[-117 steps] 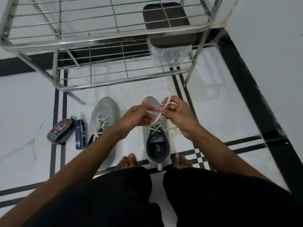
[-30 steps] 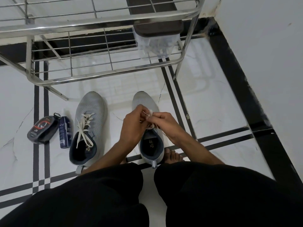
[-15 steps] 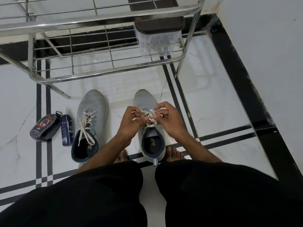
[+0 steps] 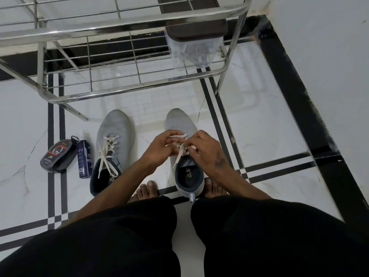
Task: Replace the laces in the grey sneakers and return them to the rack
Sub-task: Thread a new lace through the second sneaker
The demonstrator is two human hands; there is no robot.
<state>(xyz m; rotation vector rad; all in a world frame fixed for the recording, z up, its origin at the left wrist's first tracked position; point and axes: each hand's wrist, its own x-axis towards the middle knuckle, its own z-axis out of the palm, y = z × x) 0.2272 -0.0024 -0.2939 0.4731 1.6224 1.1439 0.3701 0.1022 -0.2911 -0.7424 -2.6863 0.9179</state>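
- Two sneakers stand side by side on the floor [image 4: 259, 124], in front of the rack [image 4: 123, 92].
- Left sneaker [image 4: 113, 136] lies right of a can [image 4: 84, 158] and a tin [image 4: 57, 154].
- Both hands, left hand [image 4: 161, 145] and right hand [image 4: 205, 150], meet over the right sneaker [image 4: 179, 120], holding its lace [image 4: 179, 154].
- A box [image 4: 195, 45] sits on the rack's lower shelf, at its right end.

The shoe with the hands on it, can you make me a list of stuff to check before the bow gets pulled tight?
1. Both hands have the lace: ok. The left hand and right hand each pinch the white lace.
2. Shoe sits flat on the floor: ok. The right sneaker rests between the bare feet.
3. Lace threaded through every eyelet: cannot tell, the hands cover them.
4. Bow loops even: cannot tell, hidden by fingers.
5. Other shoe laced: ok. The left sneaker shows a crossed lace; its ends hang loose.
6. Rack has room: ok. The lower shelf has bare wire beside the lidded box.
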